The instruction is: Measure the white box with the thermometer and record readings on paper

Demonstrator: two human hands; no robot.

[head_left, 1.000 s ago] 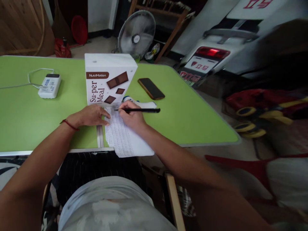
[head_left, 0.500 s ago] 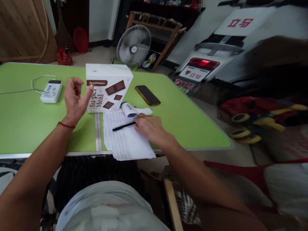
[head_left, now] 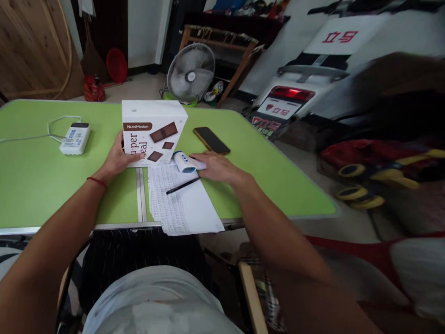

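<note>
My left hand (head_left: 118, 157) grips the lower left corner of a white NutriMotion box (head_left: 155, 111), thumb across its front and fingers at its left side. The box stands upright on the green table (head_left: 45, 185). My right hand (head_left: 217, 166) is closed over the handle of a white and blue infrared thermometer (head_left: 184, 162), which lies in front of the box; the fingertips are partly hidden. Just below that hand, a black pen (head_left: 182, 185) rests on sheets of paper (head_left: 187, 213) with rows of writing. The sheets overhang the table's front edge.
Behind the right hand lies a phone (head_left: 211, 140). A white power strip (head_left: 75, 138) with a cable sits on the left of the table. Beyond the table stand a fan (head_left: 191, 74) and a scooter (head_left: 292, 93). A wooden armrest (head_left: 253, 297) is beside me.
My left hand has come down from in front of the box onto its lower left corner. My right hand has shifted from the pen's end up onto the thermometer's handle.
</note>
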